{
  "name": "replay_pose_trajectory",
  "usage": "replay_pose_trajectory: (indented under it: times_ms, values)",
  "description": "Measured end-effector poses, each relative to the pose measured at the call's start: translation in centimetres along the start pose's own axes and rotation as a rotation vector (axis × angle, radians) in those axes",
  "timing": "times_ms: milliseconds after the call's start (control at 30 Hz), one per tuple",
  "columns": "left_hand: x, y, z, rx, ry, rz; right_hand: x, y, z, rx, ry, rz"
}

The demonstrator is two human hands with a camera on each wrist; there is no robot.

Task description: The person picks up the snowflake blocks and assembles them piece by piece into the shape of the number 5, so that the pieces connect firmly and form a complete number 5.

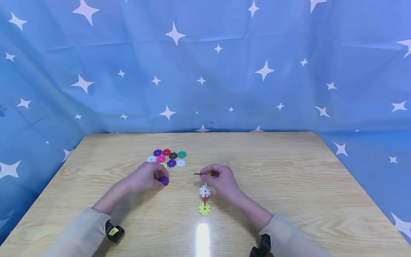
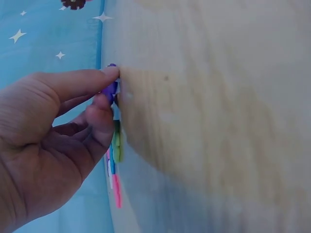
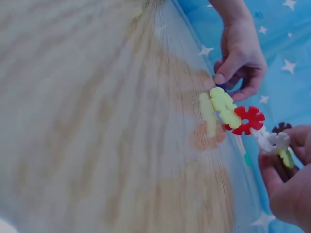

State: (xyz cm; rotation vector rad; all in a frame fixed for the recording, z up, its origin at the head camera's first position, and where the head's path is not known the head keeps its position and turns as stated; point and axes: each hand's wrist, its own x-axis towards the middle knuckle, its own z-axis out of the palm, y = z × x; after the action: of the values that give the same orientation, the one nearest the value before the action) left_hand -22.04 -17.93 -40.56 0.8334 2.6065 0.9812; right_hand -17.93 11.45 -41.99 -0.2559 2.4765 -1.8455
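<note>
In the head view my left hand [image 1: 149, 176] pinches a purple notched plastic disc [image 1: 164, 180] between thumb and fingertips. The left wrist view shows the same purple disc [image 2: 111, 91] nearly edge-on. Across from it, my right hand [image 1: 221, 180] holds one end of a chain of interlocked notched discs. A brown disc [image 1: 197, 174] sticks out leftward from that grip, beside a partly covered yellow one. Toward the body hang a white disc [image 1: 205, 191], a red disc [image 3: 249, 120] and a yellow disc [image 1: 204, 209]. Fingers hide part of the chain's held end.
Beyond my left hand lies a loose group of several discs, among them a green one [image 1: 182, 154], a red one [image 1: 166, 152] and a pink one [image 1: 161, 159]. The wooden table [image 1: 289, 171] backs onto a blue star-patterned curtain [image 1: 205, 71].
</note>
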Motion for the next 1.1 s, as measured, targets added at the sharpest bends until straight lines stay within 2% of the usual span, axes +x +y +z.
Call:
replay_pose_trajectory:
  times_ms: [300,433,533,633,900,1100]
  values:
    - [0.5,0.2,1.1,-0.035,0.022,0.120,0.2,0.0,-0.4,-0.016,-0.015,-0.005]
    - [0.6,0.5,1.4,-0.078,0.013,0.085,0.3,-0.1,-0.3,-0.023,-0.028,0.010]
    - [0.7,0.8,1.4,-0.184,0.013,0.022,0.3,-0.2,-0.3,-0.026,-0.034,0.011]
    - [0.8,1.1,1.2,-0.305,0.032,-0.011,0.4,-0.1,-0.3,-0.025,-0.037,0.007]
    - [1.3,2.0,1.4,-0.446,0.093,-0.021,0.2,0.0,-0.2,-0.034,-0.031,0.016]
    - [1.6,2.7,2.0,-0.528,0.098,-0.015,0.2,0.1,-0.2,-0.025,-0.039,-0.006]
